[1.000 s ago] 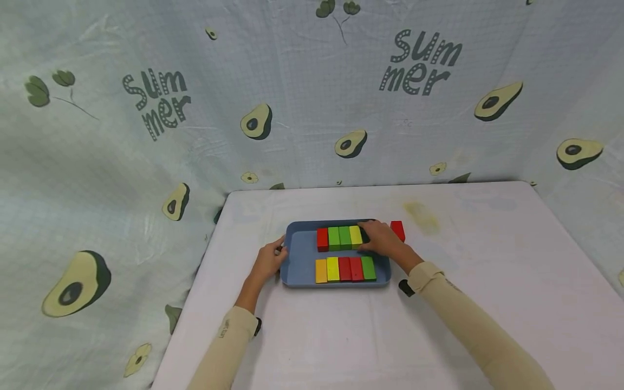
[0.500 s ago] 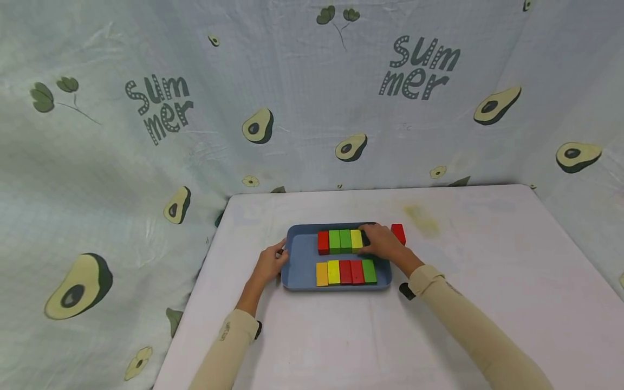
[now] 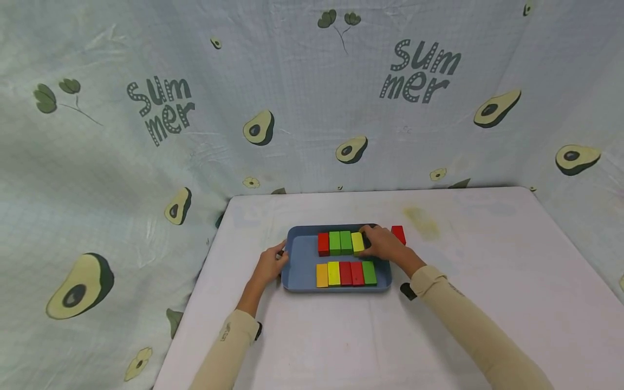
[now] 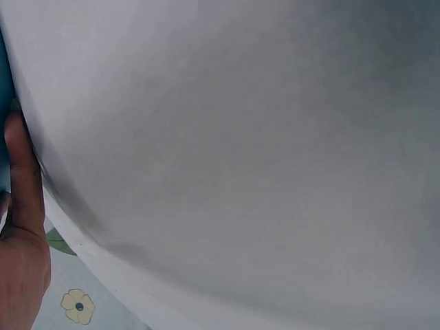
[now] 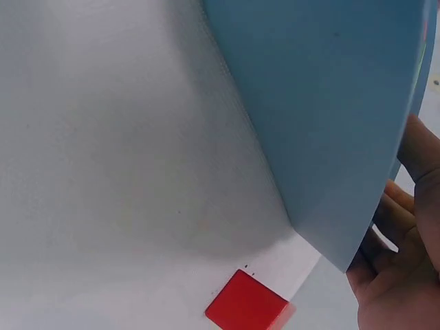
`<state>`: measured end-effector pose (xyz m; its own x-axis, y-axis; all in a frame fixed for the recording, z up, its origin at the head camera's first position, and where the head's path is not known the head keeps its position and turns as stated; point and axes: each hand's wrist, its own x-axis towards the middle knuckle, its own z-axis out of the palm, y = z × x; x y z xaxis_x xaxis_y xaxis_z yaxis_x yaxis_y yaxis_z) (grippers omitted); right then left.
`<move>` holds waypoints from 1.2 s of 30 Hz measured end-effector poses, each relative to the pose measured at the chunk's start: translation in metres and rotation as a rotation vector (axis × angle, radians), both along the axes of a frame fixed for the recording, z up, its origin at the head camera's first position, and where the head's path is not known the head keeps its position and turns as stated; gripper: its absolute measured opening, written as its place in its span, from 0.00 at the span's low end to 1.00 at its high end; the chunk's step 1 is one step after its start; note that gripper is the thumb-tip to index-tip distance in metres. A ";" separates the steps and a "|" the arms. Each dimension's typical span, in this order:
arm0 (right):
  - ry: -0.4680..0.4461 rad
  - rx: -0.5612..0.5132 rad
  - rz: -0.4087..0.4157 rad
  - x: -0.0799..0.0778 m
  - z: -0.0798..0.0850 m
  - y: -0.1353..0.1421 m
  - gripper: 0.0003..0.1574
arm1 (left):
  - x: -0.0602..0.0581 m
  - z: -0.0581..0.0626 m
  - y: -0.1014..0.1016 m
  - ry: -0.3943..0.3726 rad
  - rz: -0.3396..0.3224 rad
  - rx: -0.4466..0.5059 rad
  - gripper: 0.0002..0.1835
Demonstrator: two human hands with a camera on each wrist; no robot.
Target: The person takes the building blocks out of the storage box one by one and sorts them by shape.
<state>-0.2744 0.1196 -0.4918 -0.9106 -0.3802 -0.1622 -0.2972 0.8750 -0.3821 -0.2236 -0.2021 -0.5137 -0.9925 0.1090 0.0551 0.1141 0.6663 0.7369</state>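
Note:
A blue-grey tray (image 3: 300, 257) lies on the table, holding two rows of coloured blocks. Its left end is in my left hand (image 3: 268, 264), with a finger lying along the outer wall in the left wrist view. My right hand (image 3: 383, 242) reaches over the tray's right end and pinches a yellow block (image 3: 358, 245) between thumb and fingers. That block closes the back row, beside two green blocks (image 3: 340, 243) and a red block (image 3: 324, 244). In the right wrist view the tray's wall (image 5: 323, 117) hides the blocks from sight.
The front row runs orange (image 3: 322, 275), yellow, two reds and green (image 3: 369, 273). A single red block (image 3: 398, 234) lies on the white table (image 3: 341, 336) just outside the tray's back right corner. A printed cloth (image 3: 302, 81) hangs behind the table.
The yellow block in my right hand has shifted slightly toward me and turned a little against the green one. My left hand stays at the tray. The head view has tipped up slightly.

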 end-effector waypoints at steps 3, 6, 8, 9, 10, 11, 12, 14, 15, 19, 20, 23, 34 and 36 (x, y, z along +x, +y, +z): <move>-0.014 -0.005 0.005 0.001 0.002 0.001 0.47 | 0.001 0.001 0.000 0.003 -0.002 0.000 0.25; -0.018 0.001 0.006 0.001 0.002 0.001 0.47 | 0.001 0.000 0.000 0.004 -0.001 0.005 0.25; -0.016 0.001 0.008 0.001 0.002 0.002 0.47 | 0.001 0.001 0.000 0.008 0.000 0.007 0.25; -0.016 -0.002 0.009 0.001 0.001 0.002 0.46 | 0.001 0.000 0.000 0.007 0.000 0.008 0.25; -0.015 -0.005 0.009 0.001 0.001 0.002 0.46 | 0.001 0.000 0.001 0.008 0.001 0.007 0.25; -0.016 -0.010 0.009 0.002 0.001 0.003 0.46 | 0.001 -0.001 0.001 0.010 0.002 0.007 0.25; -0.018 -0.015 0.010 0.002 0.000 0.003 0.46 | 0.001 -0.002 0.001 0.012 0.004 0.006 0.25; -0.017 -0.022 0.007 0.003 0.000 0.004 0.46 | 0.001 -0.003 0.001 0.017 0.004 0.006 0.25; -0.019 -0.026 0.004 0.003 0.000 0.004 0.46 | 0.001 -0.004 0.001 0.019 0.005 0.004 0.25; -0.030 -0.057 -0.011 0.004 0.000 0.004 0.46 | 0.003 -0.003 0.001 0.027 0.011 0.008 0.25; -0.035 -0.066 -0.014 0.004 0.000 0.004 0.46 | 0.003 -0.003 0.001 0.026 0.012 0.012 0.25; -0.046 -0.081 -0.016 0.006 -0.001 0.005 0.46 | 0.006 -0.004 0.002 0.024 0.004 0.009 0.24; -0.004 -0.108 -0.007 0.010 -0.004 0.007 0.44 | 0.009 -0.002 0.002 0.029 0.019 0.018 0.25; -0.002 -0.107 -0.003 0.010 -0.003 0.007 0.44 | 0.009 -0.001 0.002 0.027 0.018 0.020 0.25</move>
<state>-0.2647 0.1262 -0.4952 -0.9114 -0.3926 -0.1231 -0.2936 0.8302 -0.4739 -0.2145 -0.2000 -0.5148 -0.9925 0.0893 0.0837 0.1218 0.6534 0.7472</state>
